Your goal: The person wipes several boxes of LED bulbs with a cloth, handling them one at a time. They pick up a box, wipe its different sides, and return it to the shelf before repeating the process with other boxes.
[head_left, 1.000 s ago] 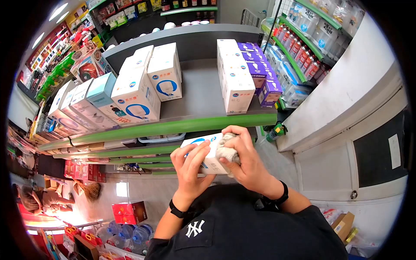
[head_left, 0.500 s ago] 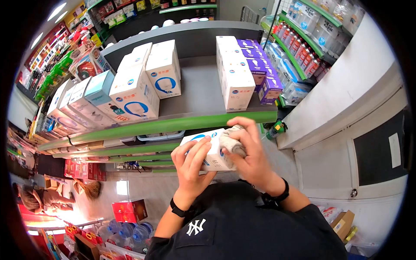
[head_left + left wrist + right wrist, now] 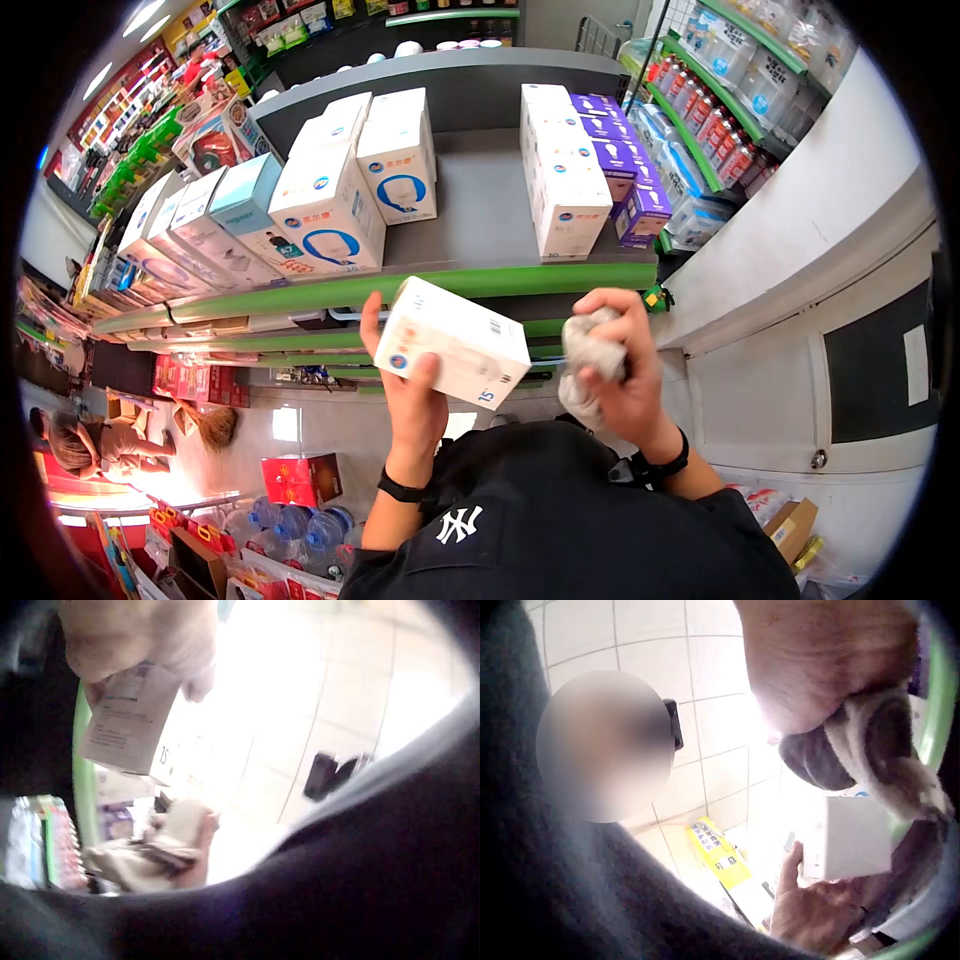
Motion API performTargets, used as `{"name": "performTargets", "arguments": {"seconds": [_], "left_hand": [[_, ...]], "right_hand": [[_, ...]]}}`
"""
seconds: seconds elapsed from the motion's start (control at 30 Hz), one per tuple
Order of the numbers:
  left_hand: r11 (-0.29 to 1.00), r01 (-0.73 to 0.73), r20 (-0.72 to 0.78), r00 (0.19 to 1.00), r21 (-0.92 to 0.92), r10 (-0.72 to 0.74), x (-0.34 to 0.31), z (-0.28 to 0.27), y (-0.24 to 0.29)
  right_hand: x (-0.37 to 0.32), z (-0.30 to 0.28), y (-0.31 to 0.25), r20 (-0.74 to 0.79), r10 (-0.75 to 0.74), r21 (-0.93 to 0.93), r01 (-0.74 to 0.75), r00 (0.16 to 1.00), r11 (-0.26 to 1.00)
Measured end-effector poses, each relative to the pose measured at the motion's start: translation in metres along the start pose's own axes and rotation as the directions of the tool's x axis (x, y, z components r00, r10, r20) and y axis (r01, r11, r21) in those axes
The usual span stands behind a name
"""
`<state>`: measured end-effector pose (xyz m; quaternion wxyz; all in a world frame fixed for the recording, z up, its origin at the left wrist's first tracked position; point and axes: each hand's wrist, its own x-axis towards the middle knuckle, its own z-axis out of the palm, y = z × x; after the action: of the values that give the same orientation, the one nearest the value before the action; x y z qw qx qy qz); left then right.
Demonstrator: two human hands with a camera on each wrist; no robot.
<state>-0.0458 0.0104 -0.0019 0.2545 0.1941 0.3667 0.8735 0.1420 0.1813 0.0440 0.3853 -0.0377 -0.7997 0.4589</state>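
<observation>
In the head view a white bulb box (image 3: 455,345) is tilted in the left hand (image 3: 412,400), whose thumb lies on its near side and fingers behind it. To its right, apart from the box, the right hand (image 3: 632,370) grips a crumpled grey-white cloth (image 3: 592,362). The left wrist view shows the left hand (image 3: 142,634) on the box (image 3: 131,724), printed text on one side. From the right wrist, the cloth (image 3: 885,750) hangs from the right hand (image 3: 829,660), with the box (image 3: 851,836) beyond it.
A grey shelf (image 3: 480,190) with a green front edge (image 3: 300,298) carries white boxes (image 3: 330,225) at left, and more white boxes (image 3: 570,200) beside purple boxes (image 3: 643,208) at right. A white door (image 3: 750,400) stands right; water bottles (image 3: 300,530) are lower left.
The right hand has moved off the box to the right with the cloth. The left hand has turned the box, which now shows other sides and slants down to the right.
</observation>
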Motion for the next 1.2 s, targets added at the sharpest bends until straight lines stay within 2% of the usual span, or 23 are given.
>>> {"name": "performTargets", "arguments": {"seconds": [0.03,0.1,0.2,0.23,0.27,0.3,0.33,0.37,0.43,0.6,0.7,0.83,0.93,1.0,1.07,1.13,1.2], "left_hand": [[0.986,0.118,-0.001,0.993,-0.113,-0.119,0.001,-0.026,-0.01],[0.868,0.262,0.033,0.961,-0.421,-0.273,-0.003,-0.027,-0.004],[0.853,0.276,0.045,0.957,-0.442,-0.287,-0.004,-0.006,-0.011],[0.861,0.314,0.068,0.947,-0.4,-0.314,-0.006,-0.004,-0.016],[0.866,0.352,0.092,0.935,-0.356,-0.342,-0.009,-0.003,-0.022],[0.867,0.389,0.117,0.921,-0.312,-0.371,-0.012,0.0,-0.027],[0.886,0.383,0.119,0.924,-0.262,-0.364,-0.015,0.007,-0.028],[0.863,0.405,0.142,0.914,-0.303,-0.379,-0.015,0.006,-0.031],[0.814,0.436,0.174,0.9,-0.384,-0.4,-0.012,0.003,-0.033],[0.864,0.404,0.13,0.915,-0.299,-0.383,-0.019,0.01,-0.03],[0.906,0.395,0.106,0.918,-0.154,-0.383,-0.021,0.007,-0.031],[0.874,0.436,0.142,0.899,-0.214,-0.413,-0.025,0.001,-0.035],[0.857,0.45,0.114,0.893,-0.25,-0.436,-0.026,-0.001,-0.037],[0.861,0.427,0.075,0.903,-0.277,-0.424,-0.025,0.0,-0.037],[0.911,0.355,0.03,0.934,-0.209,-0.357,-0.023,0.002,-0.033],[0.94,0.285,-0.041,0.954,-0.188,-0.298,-0.021,0.003,-0.033],[0.944,0.248,-0.045,0.963,-0.219,-0.264,-0.02,-0.001,-0.034]], "right_hand": [[-0.001,-0.002,0.004,-0.062,0.073,0.045,-0.071,0.995,0.996],[-0.004,-0.002,0.008,-0.072,0.045,0.003,-0.045,0.996,0.999],[0.005,0.006,0.001,-0.026,-0.121,-0.06,0.119,0.992,0.991],[0.01,0.011,-0.006,-0.004,-0.193,-0.081,0.192,0.981,0.978],[0.012,0.015,-0.014,0.047,-0.195,-0.154,0.2,0.98,0.968],[0.019,0.024,-0.009,0.063,-0.293,-0.202,0.299,0.954,0.933],[0.025,0.029,-0.014,0.089,-0.293,-0.235,0.306,0.952,0.923],[0.029,0.033,-0.019,0.116,-0.293,-0.267,0.314,0.949,0.911],[0.024,0.04,-0.015,0.128,-0.275,-0.2,0.296,0.953,0.934],[0.019,0.039,-0.012,0.046,-0.245,-0.319,0.247,0.968,0.915],[0.018,0.035,-0.008,-0.012,-0.158,-0.308,0.147,0.987,0.94],[0.024,0.028,-0.007,-0.092,-0.166,-0.377,0.12,0.982,0.919],[0.02,0.027,-0.003,-0.093,-0.079,-0.292,0.049,0.993,0.955],[0.022,0.03,-0.005,-0.038,-0.089,-0.223,0.079,0.995,0.972],[0.019,0.034,-0.007,0.073,-0.129,-0.145,0.138,0.989,0.98],[0.014,0.041,-0.005,0.155,-0.204,-0.16,0.228,0.967,0.96],[0.008,0.05,-0.003,0.205,-0.253,-0.137,0.284,0.945,0.949]]}}
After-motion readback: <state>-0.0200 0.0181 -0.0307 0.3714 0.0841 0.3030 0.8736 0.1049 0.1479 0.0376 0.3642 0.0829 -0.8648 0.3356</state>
